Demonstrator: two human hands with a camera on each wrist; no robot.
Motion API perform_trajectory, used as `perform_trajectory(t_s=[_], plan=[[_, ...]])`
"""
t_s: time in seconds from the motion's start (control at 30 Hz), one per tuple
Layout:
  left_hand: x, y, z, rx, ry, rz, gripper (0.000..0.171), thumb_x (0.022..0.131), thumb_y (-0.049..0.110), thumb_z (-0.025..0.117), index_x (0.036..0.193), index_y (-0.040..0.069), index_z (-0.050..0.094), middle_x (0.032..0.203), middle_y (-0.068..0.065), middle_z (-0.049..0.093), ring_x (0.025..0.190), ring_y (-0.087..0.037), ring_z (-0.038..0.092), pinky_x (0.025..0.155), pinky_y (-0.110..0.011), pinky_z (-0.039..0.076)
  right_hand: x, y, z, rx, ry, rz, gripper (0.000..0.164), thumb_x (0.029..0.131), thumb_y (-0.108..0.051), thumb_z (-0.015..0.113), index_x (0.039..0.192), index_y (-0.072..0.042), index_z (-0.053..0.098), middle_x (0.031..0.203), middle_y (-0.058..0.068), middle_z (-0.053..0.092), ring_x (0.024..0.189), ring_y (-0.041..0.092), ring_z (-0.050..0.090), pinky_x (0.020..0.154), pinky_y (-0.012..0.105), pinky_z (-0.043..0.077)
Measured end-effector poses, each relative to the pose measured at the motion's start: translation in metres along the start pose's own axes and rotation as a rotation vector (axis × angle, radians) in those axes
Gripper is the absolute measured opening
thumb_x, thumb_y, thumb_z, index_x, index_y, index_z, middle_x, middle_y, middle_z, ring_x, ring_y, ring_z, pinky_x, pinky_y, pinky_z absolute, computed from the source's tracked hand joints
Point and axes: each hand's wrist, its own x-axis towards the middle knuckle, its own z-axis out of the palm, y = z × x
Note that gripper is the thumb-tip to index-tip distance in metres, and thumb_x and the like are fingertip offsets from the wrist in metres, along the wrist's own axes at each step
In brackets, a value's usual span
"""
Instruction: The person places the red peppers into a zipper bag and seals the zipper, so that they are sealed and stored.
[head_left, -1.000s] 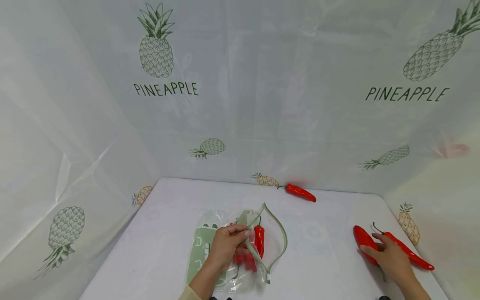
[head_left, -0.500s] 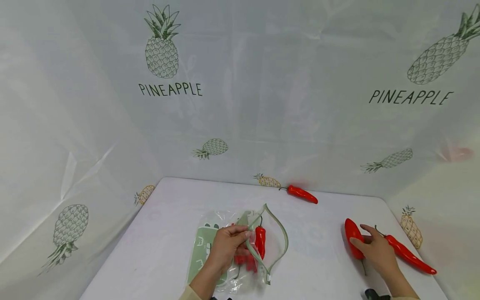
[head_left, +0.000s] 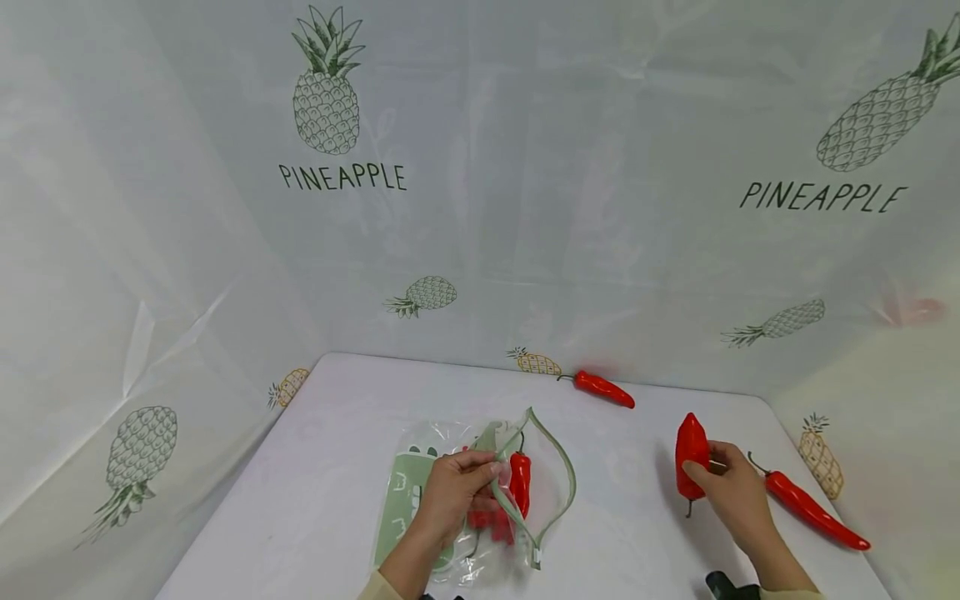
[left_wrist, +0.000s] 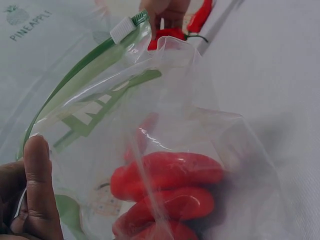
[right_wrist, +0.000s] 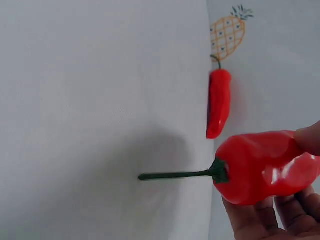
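Head view: two hands, one clear zip bag (head_left: 573,479), three red peppers outside it. Left hand (head_left: 459,492) pinches the bag's green rim between thumb and fingers; mouth gapes toward the right. Peppers inside overlap, one bagged pepper (head_left: 520,483) lying near-far, stem far. Right hand (head_left: 738,492) has thumb on one side and fingers on the other of the held pepper (head_left: 692,454), lifted above the right part of the table (head_left: 300,500). Its long axis runs near-far, stem near, tip far. Right pepper (head_left: 817,512) lies just right of that hand, diagonal, stem far-left, tip near-right. Far pepper (head_left: 603,389) sits at the far edge, stem left, tip right and slightly near.

Left wrist view: left thumb at the rim, fingers partly cut off. One white slider (left_wrist: 122,30). At least three peppers stacked in the bag; exact total can't be told.

Right wrist view: two peppers, held one and far one. Held pepper's single green stem (right_wrist: 182,175) points to the near side; thumb and fingertips grip its red body, far end hidden.
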Motion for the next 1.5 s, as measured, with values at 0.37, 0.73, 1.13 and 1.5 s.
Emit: perform_trajectory(t_s=[0.37,0.73,1.13,1.5], plan=[[-0.001,0.000,0.001,0.003,0.014,-0.006,0.034,0.095,0.007,0.078,0.123,-0.011,0.071,0.093,-0.005,0.075,0.065,-0.012,0.071,0.060,-0.031,0.066,-0.014,-0.019,0.015,0.016,0.044,-0.108,0.082,0.101,-0.028,0.072,0.166,-0.010,0.025,0.148,0.033,0.050,0.132,0.053,0.052,0.087,0.054,0.066],[0.001,0.003,0.003,0.033,0.025,-0.004,0.034,0.095,0.009,0.079,0.123,-0.009,0.072,0.098,-0.008,0.072,0.065,-0.012,0.070,0.060,-0.031,0.066,-0.028,-0.041,0.026,0.060,-0.010,-0.199,0.082,0.101,-0.030,0.073,0.167,-0.014,0.027,0.144,0.030,0.056,0.129,0.048,0.057,0.077,0.039,0.069],[0.001,0.006,0.007,0.042,0.029,0.010,0.032,0.094,0.008,0.080,0.120,-0.010,0.072,0.097,-0.005,0.075,0.066,-0.010,0.070,0.063,-0.033,0.067,-0.042,-0.073,0.041,0.091,-0.031,-0.293,0.075,0.098,-0.022,0.077,0.161,-0.014,0.037,0.135,0.026,0.064,0.119,0.042,0.065,0.073,0.035,0.068],[-0.003,0.009,0.010,0.066,0.026,0.007,0.033,0.094,0.008,0.080,0.121,-0.009,0.073,0.097,-0.007,0.074,0.066,-0.011,0.068,0.064,-0.034,0.067,-0.058,-0.110,0.053,0.191,-0.002,-0.384,0.071,0.096,-0.017,0.078,0.158,-0.013,0.043,0.133,0.024,0.064,0.117,0.041,0.065,0.072,0.035,0.068]])
